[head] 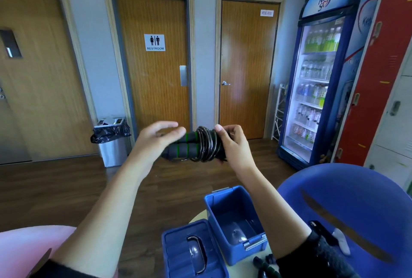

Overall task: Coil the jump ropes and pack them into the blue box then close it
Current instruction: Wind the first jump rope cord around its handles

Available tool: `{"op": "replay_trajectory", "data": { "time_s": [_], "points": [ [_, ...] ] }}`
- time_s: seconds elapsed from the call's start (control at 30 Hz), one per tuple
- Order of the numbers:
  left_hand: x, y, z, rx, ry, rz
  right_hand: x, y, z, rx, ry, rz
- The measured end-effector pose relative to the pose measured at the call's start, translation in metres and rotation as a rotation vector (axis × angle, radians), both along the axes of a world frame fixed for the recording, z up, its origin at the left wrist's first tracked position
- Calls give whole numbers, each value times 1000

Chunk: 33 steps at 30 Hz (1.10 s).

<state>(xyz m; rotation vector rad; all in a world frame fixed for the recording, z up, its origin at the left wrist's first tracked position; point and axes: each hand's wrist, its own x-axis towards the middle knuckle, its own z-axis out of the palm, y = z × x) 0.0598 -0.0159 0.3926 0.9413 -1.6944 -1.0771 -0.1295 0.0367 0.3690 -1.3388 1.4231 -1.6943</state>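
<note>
— Fingers (224, 135) of the right hand (234, 146) close around one end of the jump rope (196, 146), thumb on the near side, clamping the dark cord where it is wound in tight turns around the two foam handles.

— And the left hand (156, 139)?

— It is open, fingers spread and slightly blurred, just at the other end of the bundle. I cannot tell whether the palm touches the handle tips; it grips nothing that I can see.

— Where is the bundle?

— Held up in the air at chest height, lying roughly level, handles side by side with thin green rings on the black foam. It is well above and beyond the blue box (234, 222).

— The box itself?

— Open, standing on a pale round table (198, 216) at the lower middle of the view. Nothing lies inside it but a shine on the bottom. Its lid (191, 251), with a dark carry handle, lies flat just to the left, touching or almost touching the box.

— Any other rope?

— A second jump rope (266, 266), black with green rings, lies on the table near the box's near corner, partly hidden by the right forearm.

— Around that?

— A blue chair (356, 199) to the right, a drinks fridge (318, 77) behind it, and a lined bin (112, 139) by the restroom door (153, 66).
</note>
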Motion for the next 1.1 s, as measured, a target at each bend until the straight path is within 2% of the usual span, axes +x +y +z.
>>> {"op": "replay_trajectory", "data": {
  "time_s": [0.1, 0.17, 0.27, 0.33, 0.43, 0.57, 0.7, 0.77, 0.87, 0.97, 1.1],
  "points": [
    [-13, 1, -8, 185, 295, 91, 5, 1, 2, -56, 71, -35],
    [-21, 4, -11, 178, 364, 262, 10, -1, 3, -9, 89, -33],
    [-27, 15, -6, -52, 312, 461, 19, 3, 11, 135, 13, 16],
    [-29, 21, -4, -156, 271, 450, 22, 3, 17, 106, -66, -19],
    [-29, 23, 2, -174, 196, 372, 22, 5, 24, -26, -187, -140],
    [-25, 22, 12, -145, 171, 263, 26, 6, 24, -99, -222, -208],
    [-22, 19, 9, -79, 232, 226, 28, 9, 20, -162, -175, -218],
    [-22, 21, 8, -86, 206, 284, 27, 10, 24, -137, -111, -171],
    [-23, 27, 11, -215, 56, 415, 25, 13, 31, -59, 34, -139],
    [-21, 28, 11, -339, -25, 442, 23, 18, 36, -16, 144, -167],
    [-22, 28, 4, -358, 30, 429, 23, 14, 33, -74, 71, -197]
  ]
}}
